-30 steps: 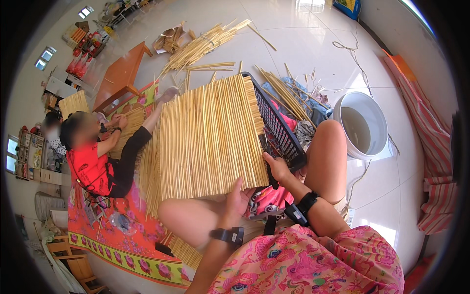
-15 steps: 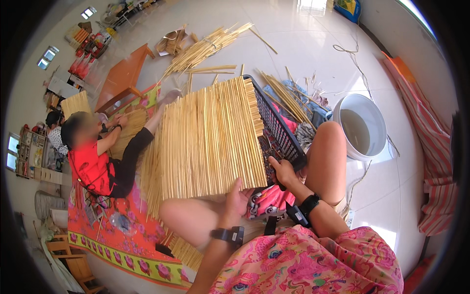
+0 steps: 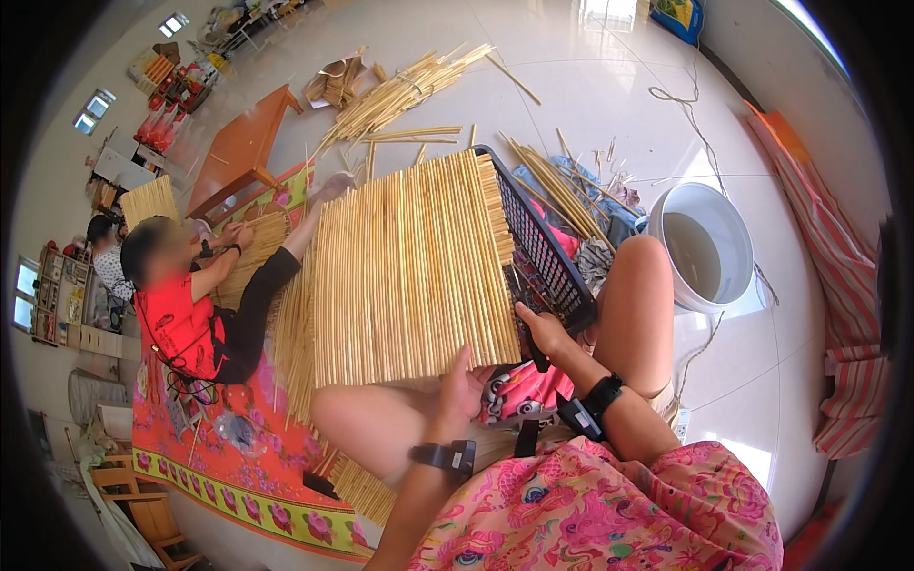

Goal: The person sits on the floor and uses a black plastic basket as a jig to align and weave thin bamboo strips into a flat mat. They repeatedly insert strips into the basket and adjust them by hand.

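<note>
A square mat of straight yellow stalks (image 3: 409, 271), laid side by side, leans across my lap and against a black plastic basket (image 3: 547, 243). My left hand (image 3: 462, 385) grips its near edge, thumb on top and fingers underneath. Beside the mat's right edge, my right hand (image 3: 543, 333) is closed around a black-handled tool (image 3: 539, 358). A thin dark part of it points up along the stalk ends; its exact kind is hard to make out. The stalk ends on the right side are uneven.
A white bucket of water (image 3: 705, 247) stands right of my knee. Loose stalks (image 3: 562, 190) lie on cloths beyond the basket, with a larger bundle (image 3: 405, 95) farther off. A person in red (image 3: 181, 314) sits at left on a floral mat (image 3: 219, 457), near an orange wooden table (image 3: 243, 147).
My right hand has shifted slightly left, closer to the mat's right edge, with the tool in it. The left hand and mat have barely moved.
</note>
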A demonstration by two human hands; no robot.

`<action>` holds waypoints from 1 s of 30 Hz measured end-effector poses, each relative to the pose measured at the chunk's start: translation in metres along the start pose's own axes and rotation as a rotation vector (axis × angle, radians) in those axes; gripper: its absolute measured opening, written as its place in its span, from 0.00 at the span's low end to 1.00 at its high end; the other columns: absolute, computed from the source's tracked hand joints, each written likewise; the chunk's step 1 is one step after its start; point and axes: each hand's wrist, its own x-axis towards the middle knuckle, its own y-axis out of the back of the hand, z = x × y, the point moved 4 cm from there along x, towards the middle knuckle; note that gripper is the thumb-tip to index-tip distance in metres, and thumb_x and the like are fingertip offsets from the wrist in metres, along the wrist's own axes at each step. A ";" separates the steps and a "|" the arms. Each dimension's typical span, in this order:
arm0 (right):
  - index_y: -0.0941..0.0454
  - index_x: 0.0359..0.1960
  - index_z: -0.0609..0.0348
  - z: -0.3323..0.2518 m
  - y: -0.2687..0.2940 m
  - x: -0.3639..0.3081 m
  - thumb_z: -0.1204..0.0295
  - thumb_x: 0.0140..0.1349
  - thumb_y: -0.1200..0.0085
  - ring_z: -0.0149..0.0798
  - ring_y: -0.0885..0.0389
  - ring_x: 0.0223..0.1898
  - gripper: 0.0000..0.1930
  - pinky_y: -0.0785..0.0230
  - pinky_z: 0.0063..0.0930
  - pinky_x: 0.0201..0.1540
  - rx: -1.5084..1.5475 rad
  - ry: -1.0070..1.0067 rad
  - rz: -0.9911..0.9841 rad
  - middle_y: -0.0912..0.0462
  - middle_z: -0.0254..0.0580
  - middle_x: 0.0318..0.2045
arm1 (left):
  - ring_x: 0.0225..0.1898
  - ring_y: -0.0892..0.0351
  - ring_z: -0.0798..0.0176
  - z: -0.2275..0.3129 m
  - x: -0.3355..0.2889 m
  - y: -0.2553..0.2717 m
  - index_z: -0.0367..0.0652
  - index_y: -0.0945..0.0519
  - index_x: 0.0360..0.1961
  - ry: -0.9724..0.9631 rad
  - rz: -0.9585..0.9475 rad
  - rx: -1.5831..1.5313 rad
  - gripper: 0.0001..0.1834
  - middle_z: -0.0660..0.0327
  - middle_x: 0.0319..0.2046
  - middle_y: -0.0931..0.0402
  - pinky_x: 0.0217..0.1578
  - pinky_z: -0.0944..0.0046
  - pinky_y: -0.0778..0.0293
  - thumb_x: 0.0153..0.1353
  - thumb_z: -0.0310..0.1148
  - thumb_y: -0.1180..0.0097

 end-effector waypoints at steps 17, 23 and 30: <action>0.24 0.34 0.82 0.008 0.004 0.020 0.39 0.55 0.56 0.59 0.21 0.41 0.42 0.33 0.40 0.46 -0.118 0.092 0.132 0.23 0.73 0.34 | 0.46 0.25 0.59 -0.007 0.009 0.006 0.46 0.31 0.52 -0.005 0.004 -0.007 0.22 0.61 0.47 0.27 0.49 0.58 0.27 0.59 0.40 0.43; 0.24 0.31 0.81 -0.012 0.009 0.003 0.42 0.55 0.53 0.62 0.23 0.42 0.39 0.33 0.43 0.46 -0.255 0.098 0.225 0.24 0.75 0.33 | 0.45 0.25 0.59 -0.006 0.007 0.003 0.45 0.31 0.52 0.027 0.022 -0.010 0.22 0.61 0.46 0.27 0.49 0.58 0.27 0.58 0.40 0.43; 0.24 0.19 0.74 -0.021 0.009 -0.012 0.43 0.58 0.53 0.51 0.20 0.25 0.35 0.30 0.39 0.32 -0.219 0.081 0.168 0.22 0.60 0.19 | 0.44 0.24 0.59 -0.006 0.012 0.014 0.46 0.30 0.50 0.007 0.058 -0.022 0.21 0.60 0.44 0.25 0.47 0.58 0.26 0.58 0.40 0.43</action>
